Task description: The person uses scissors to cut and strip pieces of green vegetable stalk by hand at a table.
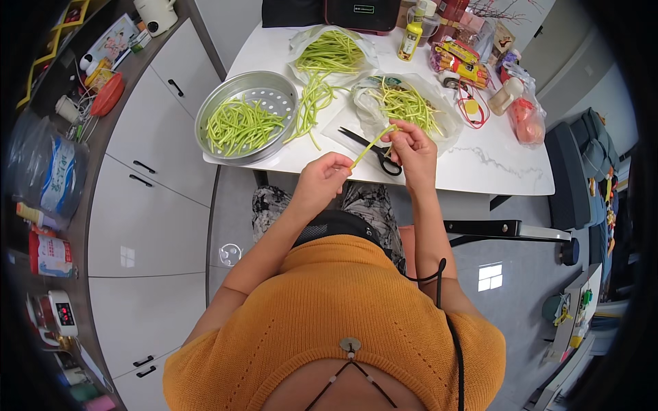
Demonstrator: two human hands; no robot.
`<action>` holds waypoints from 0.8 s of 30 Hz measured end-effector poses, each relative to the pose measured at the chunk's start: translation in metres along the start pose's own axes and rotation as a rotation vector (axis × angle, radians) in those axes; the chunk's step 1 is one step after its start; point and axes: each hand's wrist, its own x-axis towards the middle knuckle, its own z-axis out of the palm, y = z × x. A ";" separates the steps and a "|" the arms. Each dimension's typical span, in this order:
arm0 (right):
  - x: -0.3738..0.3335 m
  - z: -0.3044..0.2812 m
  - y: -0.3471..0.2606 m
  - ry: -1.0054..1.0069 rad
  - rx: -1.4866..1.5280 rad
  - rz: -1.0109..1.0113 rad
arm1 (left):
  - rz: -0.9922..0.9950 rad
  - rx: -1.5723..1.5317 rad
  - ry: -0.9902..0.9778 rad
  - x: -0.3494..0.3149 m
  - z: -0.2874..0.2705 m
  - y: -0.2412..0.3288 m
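In front of me, a long thin green vegetable stalk [371, 148] slants between my two hands. My left hand [322, 183] pinches its lower end, and my right hand [413, 152] grips the upper end. Black scissors [391, 165] lie on the table behind the stalk, partly hidden by it. To the left, a round metal steamer tray with holes [273, 96] holds a heap of cut stalks [240, 125]. Long stalks [312, 108] trail beside it from an open plastic bag [365, 52]. Nearer my right hand, another bag [447, 123] holds more stalks and scraps.
The white table [493, 168] also bears a yellow bottle [411, 38], snack packets [459, 61], a red cord [478, 118] and a bag of reddish round items [526, 123]. A cabinet [147, 226] runs along the left. A dark bar [483, 229] juts out at right.
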 end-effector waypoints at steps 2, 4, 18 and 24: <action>-0.002 0.005 -0.003 0.018 0.046 -0.061 | 0.001 -0.002 -0.006 0.000 0.002 0.000; -0.001 0.003 0.000 0.005 0.026 -0.044 | 0.009 -0.007 -0.025 -0.001 0.003 0.002; -0.010 0.020 0.002 -0.099 -0.192 -0.061 | 0.117 0.014 -0.030 0.013 0.002 0.012; -0.012 0.025 0.003 -0.110 -0.289 -0.128 | 0.226 0.041 0.073 0.014 0.006 0.011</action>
